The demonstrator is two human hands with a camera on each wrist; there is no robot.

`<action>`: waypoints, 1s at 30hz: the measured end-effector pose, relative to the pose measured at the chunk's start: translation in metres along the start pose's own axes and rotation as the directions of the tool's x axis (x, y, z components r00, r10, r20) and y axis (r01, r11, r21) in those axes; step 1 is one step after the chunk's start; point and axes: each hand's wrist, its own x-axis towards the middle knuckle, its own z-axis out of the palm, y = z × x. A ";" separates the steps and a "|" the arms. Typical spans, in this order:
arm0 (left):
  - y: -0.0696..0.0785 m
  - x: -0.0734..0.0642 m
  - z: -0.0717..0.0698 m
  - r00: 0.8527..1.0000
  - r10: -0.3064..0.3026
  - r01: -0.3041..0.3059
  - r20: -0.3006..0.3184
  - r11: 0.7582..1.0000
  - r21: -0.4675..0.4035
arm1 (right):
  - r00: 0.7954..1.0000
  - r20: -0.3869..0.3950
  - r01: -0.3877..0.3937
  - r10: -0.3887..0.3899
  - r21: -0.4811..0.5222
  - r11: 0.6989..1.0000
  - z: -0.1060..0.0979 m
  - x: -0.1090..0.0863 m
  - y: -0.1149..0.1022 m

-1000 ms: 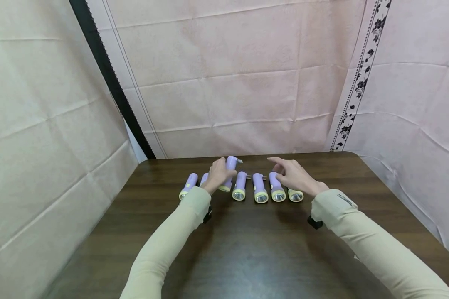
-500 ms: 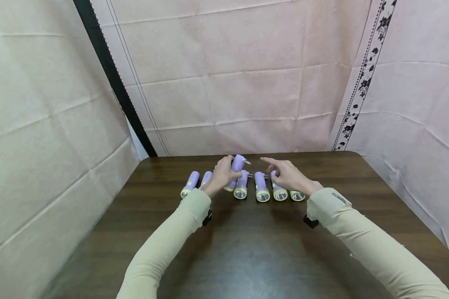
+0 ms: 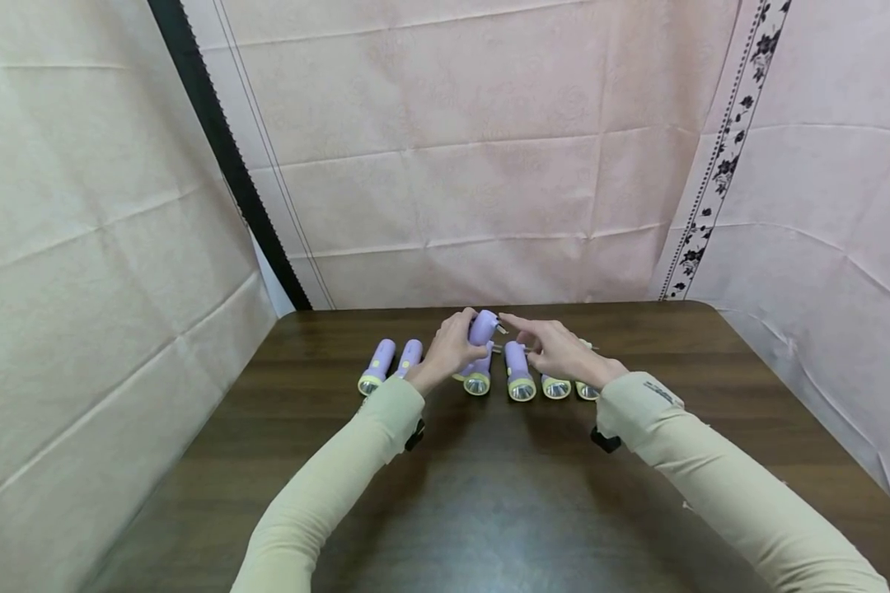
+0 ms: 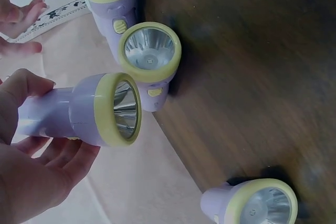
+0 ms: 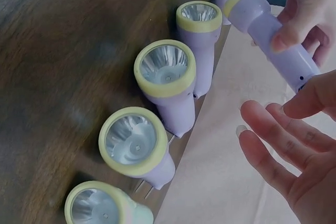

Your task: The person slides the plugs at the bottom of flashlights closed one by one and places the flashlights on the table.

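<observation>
My left hand (image 3: 447, 352) grips a lilac flashlight (image 3: 483, 328) by its body, raised over the row at the table's far side. Its yellow-rimmed lens (image 4: 126, 109) faces back toward me in the left wrist view. Metal plug prongs (image 3: 502, 329) stick out of its tail. From the right, my right hand (image 3: 561, 352) reaches to that tail, index finger extended close to the prongs. In the right wrist view, the right thumb (image 5: 315, 98) overlaps the tail end, while the other fingers (image 5: 262, 156) are spread and loosely bent, holding nothing.
Several matching flashlights lie in a row on the dark wooden table (image 3: 482, 494), lenses toward me, including one at the left end (image 3: 377, 366) and one in the middle (image 3: 519, 372). Some show prongs folded out. Pale cloth (image 3: 445, 165) hangs behind and at both sides.
My left hand has lifted the flashlight out of the row and carried it right, tilting its tail rightward. My right hand has moved left to meet the tail.
</observation>
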 end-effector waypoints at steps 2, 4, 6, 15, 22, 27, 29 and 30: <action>0.000 -0.001 -0.001 1.000 0.017 -0.017 -0.002 1.000 -0.019 | 1.000 0.001 0.009 -0.009 0.012 1.000 0.000 0.002 -0.002; 0.000 -0.001 -0.002 0.999 0.034 -0.034 -0.006 0.999 -0.037 | 1.000 0.002 0.008 -0.008 0.034 0.999 0.000 0.003 -0.003; 0.000 -0.002 -0.003 0.999 0.049 -0.050 -0.013 0.998 -0.049 | 1.000 0.002 0.003 -0.004 0.055 0.998 0.000 0.004 -0.005; 0.000 -0.004 -0.006 0.995 0.099 -0.101 -0.025 0.991 -0.091 | 1.000 0.011 -0.016 0.015 0.121 0.992 -0.001 0.004 -0.010; 0.001 -0.005 -0.002 0.994 0.106 -0.107 -0.020 0.988 -0.107 | 0.999 0.028 -0.029 0.025 0.123 0.992 0.001 0.004 -0.009; 0.001 -0.004 -0.002 0.993 0.116 -0.117 -0.019 0.987 -0.107 | 0.999 0.039 -0.026 0.020 0.159 0.987 0.000 0.004 -0.010; 0.002 -0.004 -0.002 0.993 0.119 -0.120 -0.017 0.987 -0.105 | 0.999 0.044 -0.023 0.016 0.172 0.985 -0.001 0.004 -0.010; 0.003 -0.004 -0.003 0.993 0.121 -0.121 -0.010 0.986 -0.112 | 0.999 0.046 -0.023 0.015 0.172 0.985 -0.001 0.004 -0.010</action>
